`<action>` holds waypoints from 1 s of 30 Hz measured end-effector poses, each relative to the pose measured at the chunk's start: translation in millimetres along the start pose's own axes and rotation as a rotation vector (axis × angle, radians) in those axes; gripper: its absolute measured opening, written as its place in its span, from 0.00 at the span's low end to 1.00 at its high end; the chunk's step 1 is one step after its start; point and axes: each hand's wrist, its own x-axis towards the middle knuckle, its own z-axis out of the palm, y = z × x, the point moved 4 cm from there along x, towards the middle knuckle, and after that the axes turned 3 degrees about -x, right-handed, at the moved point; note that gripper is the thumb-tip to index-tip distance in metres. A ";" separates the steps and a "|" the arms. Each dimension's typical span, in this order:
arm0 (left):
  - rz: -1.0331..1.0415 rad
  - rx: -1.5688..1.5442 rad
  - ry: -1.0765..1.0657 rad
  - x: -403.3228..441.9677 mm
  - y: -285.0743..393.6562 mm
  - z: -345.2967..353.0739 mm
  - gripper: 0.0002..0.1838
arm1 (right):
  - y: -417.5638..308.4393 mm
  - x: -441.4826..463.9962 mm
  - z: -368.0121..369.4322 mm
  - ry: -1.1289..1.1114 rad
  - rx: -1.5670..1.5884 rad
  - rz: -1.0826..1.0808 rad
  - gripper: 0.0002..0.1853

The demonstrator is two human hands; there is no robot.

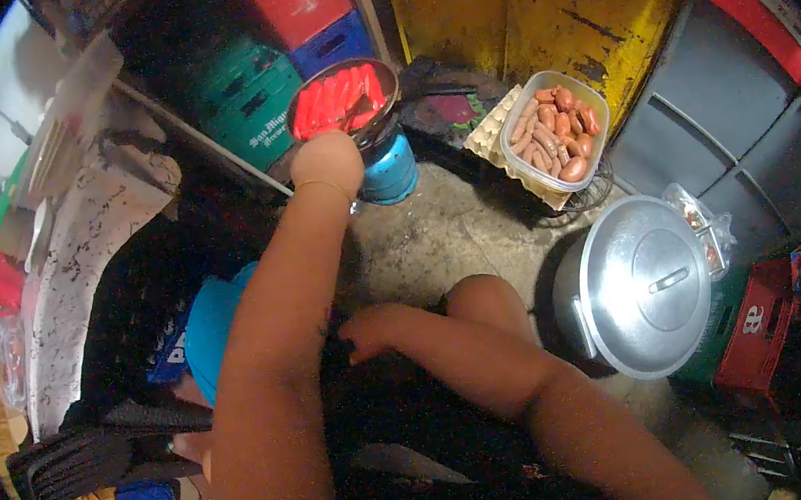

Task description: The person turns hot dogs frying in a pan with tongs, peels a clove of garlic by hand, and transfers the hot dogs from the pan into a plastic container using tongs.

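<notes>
My left hand [326, 167] is closed at the near rim of a dark frying pan [388, 81]. Bright red hotdogs [339, 97] lie side by side in the pan. A thin dark utensil [358, 110] shows among them; my fingers are hidden behind the hand, so what they grip is unclear. Under the pan stands a blue gas-canister stove [389, 174]. My right hand [370, 330] rests low over my lap near my knee, fingers curled, with nothing visible in it.
Right of the stove, a clear tub of browned sausages [557, 133] sits on egg trays [496, 120]. A large lidded aluminium pot [644, 286] stands at right. Green [256, 108], red [298, 3] and blue [330, 46] crates are stacked behind. A turquoise container [217, 330] lies left of my arm.
</notes>
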 end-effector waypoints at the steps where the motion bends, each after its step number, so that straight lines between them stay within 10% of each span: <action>1: 0.004 -0.005 -0.007 0.8 -0.9 0.8 0.16 | 0.4 2.9 1.2 -0.006 -0.014 0.007 0.33; 14: -0.036 -0.014 0.001 19.3 8.9 37.7 0.18 | -4.7 -4.2 -0.7 0.081 0.098 -0.083 0.31; 17: -0.134 -0.126 -0.007 22.8 6.9 40.3 0.19 | 3.7 30.9 22.9 0.280 0.234 -0.429 0.28; 30: -0.151 -0.316 -0.033 4.1 4.6 16.5 0.17 | 12.8 17.6 22.5 0.023 0.006 0.000 0.32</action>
